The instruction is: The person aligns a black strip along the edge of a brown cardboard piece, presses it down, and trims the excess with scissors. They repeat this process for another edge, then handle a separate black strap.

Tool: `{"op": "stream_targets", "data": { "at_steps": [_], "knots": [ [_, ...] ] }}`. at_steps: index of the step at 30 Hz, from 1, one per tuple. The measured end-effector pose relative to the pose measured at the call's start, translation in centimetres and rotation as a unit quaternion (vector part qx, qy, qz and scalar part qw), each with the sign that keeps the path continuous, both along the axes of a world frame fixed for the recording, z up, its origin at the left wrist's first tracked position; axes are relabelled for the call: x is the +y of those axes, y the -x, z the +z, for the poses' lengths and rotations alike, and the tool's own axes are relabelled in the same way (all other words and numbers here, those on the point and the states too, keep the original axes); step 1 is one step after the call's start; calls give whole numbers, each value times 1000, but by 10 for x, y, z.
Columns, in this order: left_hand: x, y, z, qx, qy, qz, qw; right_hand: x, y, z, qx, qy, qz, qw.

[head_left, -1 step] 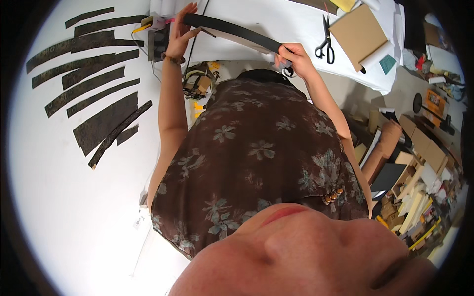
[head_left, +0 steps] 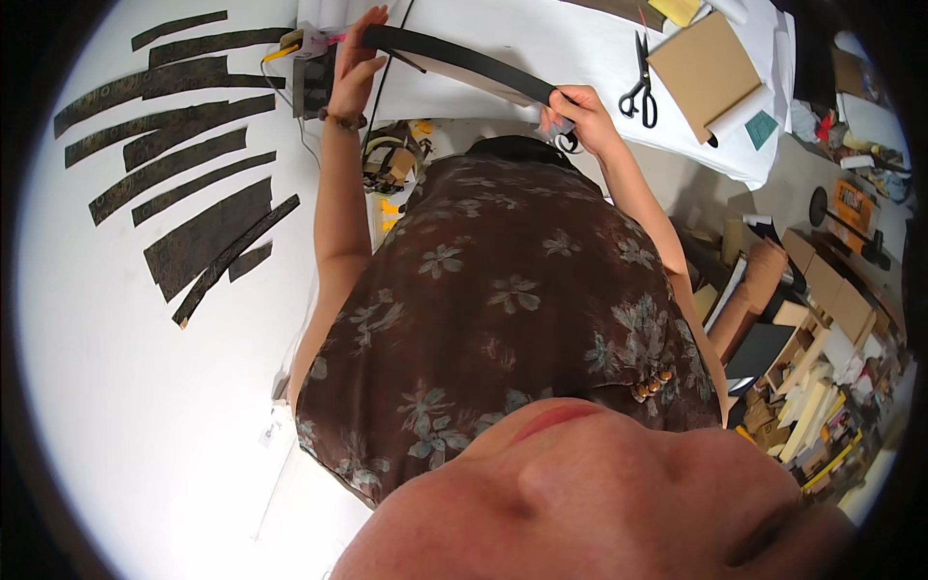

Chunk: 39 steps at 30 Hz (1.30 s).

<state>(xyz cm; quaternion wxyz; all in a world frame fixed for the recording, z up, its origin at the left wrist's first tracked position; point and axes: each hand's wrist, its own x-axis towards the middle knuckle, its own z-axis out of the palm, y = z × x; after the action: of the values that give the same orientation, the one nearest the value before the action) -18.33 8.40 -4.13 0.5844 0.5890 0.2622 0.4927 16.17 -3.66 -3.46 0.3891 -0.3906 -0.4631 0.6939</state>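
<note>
Both hands grasp a long dark strip above the white table: the left hand has its fingers laid against the strip's left end, and the right hand is closed around the other end, lower and nearer the body. Whether the left hand truly pinches the strip or only presses on it, I cannot tell. The strip runs slanted from upper left down to the right, across the table's near edge. Just left of the left hand sits a small dark box with a pink and yellow piece on top. Black scissors lie right of the right hand, beside a brown card. Many dark cut strips lie spread on the white surface at far left, well apart from the hands. A cluttered heap of boxes fills the right side.
</note>
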Motion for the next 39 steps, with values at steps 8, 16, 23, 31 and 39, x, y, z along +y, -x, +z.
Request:
{"op": "stream_targets", "data": {
  "at_steps": [8, 16, 23, 31, 39],
  "knots": [
    [-10, -33, 3, -65, 119, 227, 964, 0, 1, -8, 27, -2, 4, 1000],
    [-4, -37, -14, -129, 131, 228, 956, 3, 1, -11, 39, -3, 10, 999],
    [-15, -61, -13, -23, 42, 316, 948, 4, 1, -14, 32, -8, 8, 999],
    [5, -40, -21, -115, 59, 270, 954, 3, 3, -15, 20, -30, 1, 999],
    [2, -47, -29, -116, 53, 267, 955, 4, 1, -14, 16, -33, -1, 999]
  ]
}}
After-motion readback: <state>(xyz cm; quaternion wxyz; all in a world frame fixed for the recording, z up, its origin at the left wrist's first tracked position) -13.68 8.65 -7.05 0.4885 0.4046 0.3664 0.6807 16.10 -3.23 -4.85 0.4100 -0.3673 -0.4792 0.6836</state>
